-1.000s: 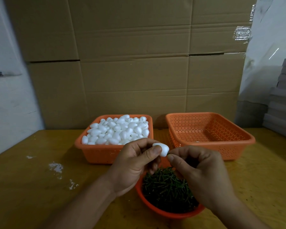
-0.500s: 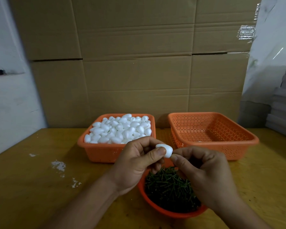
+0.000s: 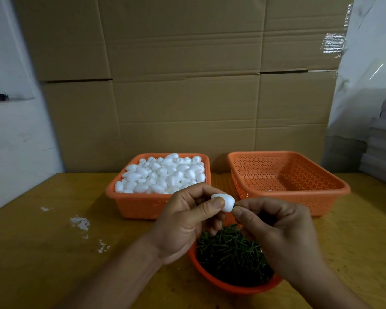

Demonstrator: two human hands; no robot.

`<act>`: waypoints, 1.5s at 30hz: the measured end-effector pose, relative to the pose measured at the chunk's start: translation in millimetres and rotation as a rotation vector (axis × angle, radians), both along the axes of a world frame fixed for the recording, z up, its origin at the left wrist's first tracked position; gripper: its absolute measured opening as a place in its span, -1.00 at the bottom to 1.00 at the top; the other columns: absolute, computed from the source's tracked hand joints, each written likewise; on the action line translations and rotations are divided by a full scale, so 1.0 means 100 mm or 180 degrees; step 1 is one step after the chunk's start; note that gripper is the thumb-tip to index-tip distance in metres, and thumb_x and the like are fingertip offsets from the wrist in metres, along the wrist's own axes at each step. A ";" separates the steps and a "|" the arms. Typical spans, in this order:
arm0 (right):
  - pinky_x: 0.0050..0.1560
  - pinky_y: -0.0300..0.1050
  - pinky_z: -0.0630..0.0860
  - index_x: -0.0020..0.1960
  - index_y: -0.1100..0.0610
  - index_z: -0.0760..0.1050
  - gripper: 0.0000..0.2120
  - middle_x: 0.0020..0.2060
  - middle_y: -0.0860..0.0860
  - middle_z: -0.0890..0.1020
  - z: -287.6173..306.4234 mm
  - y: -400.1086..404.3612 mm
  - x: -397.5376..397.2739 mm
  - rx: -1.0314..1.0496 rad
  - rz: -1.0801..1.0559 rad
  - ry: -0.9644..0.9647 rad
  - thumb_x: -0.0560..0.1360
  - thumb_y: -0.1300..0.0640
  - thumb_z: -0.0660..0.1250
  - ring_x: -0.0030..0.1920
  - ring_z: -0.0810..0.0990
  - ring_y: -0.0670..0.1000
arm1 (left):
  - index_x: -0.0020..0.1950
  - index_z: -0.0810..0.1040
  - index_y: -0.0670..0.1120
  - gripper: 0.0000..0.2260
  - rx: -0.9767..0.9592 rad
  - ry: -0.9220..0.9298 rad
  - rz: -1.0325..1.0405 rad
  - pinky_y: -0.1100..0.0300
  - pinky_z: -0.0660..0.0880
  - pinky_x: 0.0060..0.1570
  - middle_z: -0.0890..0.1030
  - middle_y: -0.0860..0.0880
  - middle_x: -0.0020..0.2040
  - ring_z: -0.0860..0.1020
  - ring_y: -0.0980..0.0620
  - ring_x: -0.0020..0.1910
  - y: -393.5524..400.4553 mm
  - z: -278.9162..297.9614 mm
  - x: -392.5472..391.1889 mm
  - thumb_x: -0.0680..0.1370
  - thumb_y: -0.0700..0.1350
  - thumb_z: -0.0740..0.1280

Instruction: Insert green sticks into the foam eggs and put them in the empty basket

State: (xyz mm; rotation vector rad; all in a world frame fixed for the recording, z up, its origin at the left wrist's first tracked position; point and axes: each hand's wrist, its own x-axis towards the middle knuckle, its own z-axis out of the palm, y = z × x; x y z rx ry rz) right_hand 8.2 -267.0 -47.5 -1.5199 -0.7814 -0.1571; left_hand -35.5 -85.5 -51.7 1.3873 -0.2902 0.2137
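Note:
My left hand [image 3: 185,221] pinches a white foam egg [image 3: 226,202] between thumb and fingers, above the round orange bowl [image 3: 221,283] of green sticks [image 3: 230,253]. My right hand [image 3: 276,233] has its thumb and forefinger pinched together right at the egg's right end; any stick between them is hidden. Behind, on the left, an orange basket [image 3: 143,206] is heaped with white foam eggs [image 3: 165,175]. On the right stands the second orange basket [image 3: 321,204], almost empty, with one small white thing on its floor.
The yellow wooden table [image 3: 42,253] carries white smears and crumbs [image 3: 80,223] at the left. A wall of cardboard boxes [image 3: 183,85] stands behind the baskets. Grey stacked sheets [image 3: 383,141] rise at the far right.
Both hands keep the same hold and stay together over the bowl. The right fingertips have closed in tighter against the egg's end.

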 end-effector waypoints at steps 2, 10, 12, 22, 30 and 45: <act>-0.43 -0.24 0.52 -0.16 -0.08 0.72 -0.88 -0.39 0.08 0.68 0.00 0.01 0.00 0.0010 0.0007 0.0034 0.33 -0.04 0.45 -0.44 0.60 0.02 | 0.00 0.68 -0.13 -0.83 -0.0002 0.0025 0.0030 0.20 0.44 -0.30 0.57 -0.12 -0.24 0.53 0.01 -0.29 -0.01 -0.01 0.01 0.48 -0.08 0.45; -0.45 -0.29 0.44 -0.20 0.04 0.72 -0.88 -0.45 0.08 0.64 -0.03 0.04 0.04 0.0080 0.0127 0.0385 0.33 0.03 0.46 -0.48 0.52 -0.10 | -0.01 0.67 -0.13 -0.86 0.0025 0.0153 0.0237 0.20 0.42 -0.32 0.56 -0.11 -0.25 0.51 0.01 -0.31 -0.03 -0.05 0.04 0.51 -0.09 0.42; -0.45 -0.30 0.44 -0.21 0.09 0.72 -0.85 -0.47 0.05 0.63 -0.02 0.04 0.05 0.0088 0.0160 0.0510 0.33 0.03 0.46 -0.49 0.51 -0.10 | -0.01 0.68 -0.12 -0.86 0.0020 0.0178 0.0250 0.20 0.42 -0.32 0.56 -0.11 -0.26 0.51 0.01 -0.31 -0.04 -0.05 0.04 0.50 -0.09 0.43; -0.43 -0.33 0.42 -0.17 0.23 0.69 -0.93 -0.46 0.03 0.61 0.00 0.01 0.09 0.0067 0.0231 0.0732 0.46 0.24 0.45 -0.47 0.50 -0.11 | 0.01 0.66 -0.15 -0.86 -0.0157 0.0278 0.0124 0.21 0.46 -0.33 0.58 -0.14 -0.22 0.54 0.01 -0.29 -0.07 -0.05 0.03 0.50 -0.12 0.41; -0.43 -0.31 0.43 -0.19 0.17 0.67 -0.91 -0.45 0.00 0.61 0.14 -0.02 0.27 -0.0175 0.0017 0.0591 0.48 0.20 0.45 -0.45 0.49 -0.11 | 0.16 0.57 0.01 -0.73 -0.0021 0.0264 0.0779 0.18 0.39 -0.44 0.59 -0.12 -0.23 0.50 0.00 -0.38 -0.09 -0.07 0.06 0.55 0.13 0.36; 0.09 0.00 0.65 0.09 0.21 0.60 -0.77 -0.01 0.13 0.69 0.34 0.08 1.89 -0.4224 -0.1164 -0.0006 0.54 0.06 0.41 -0.02 0.68 0.07 | -0.18 0.53 -0.05 -0.68 -0.0150 0.0103 0.1903 0.26 0.27 -0.56 0.47 -0.07 -0.41 0.38 0.06 -0.53 -0.06 0.00 0.05 0.71 -0.03 0.15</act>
